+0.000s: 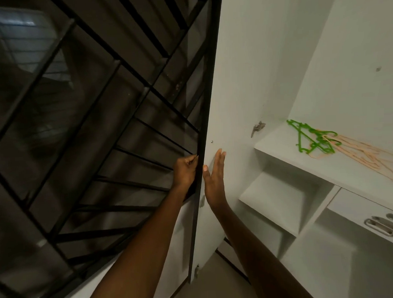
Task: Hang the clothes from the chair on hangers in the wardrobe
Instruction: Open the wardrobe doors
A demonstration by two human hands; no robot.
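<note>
Left hand (185, 171) is gripping the wardrobe door (229, 92) edge, right hand (214, 177) is pressing flat, fingers straight, on its inner face. Hangers (324, 142) are lying loose on the shelf (278, 146). Nothing hung; clothes and chair aren't showing, so task is barely starting.

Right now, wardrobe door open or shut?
Open. The wardrobe door is swung out, exposing the shelf with hangers. The left hand grips its edge; the right hand lies flat against it.

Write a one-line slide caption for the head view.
Left hand grips the open wardrobe door edge, right hand flat on its inner face; green hangers and peach hangers lie on the shelf.
</note>
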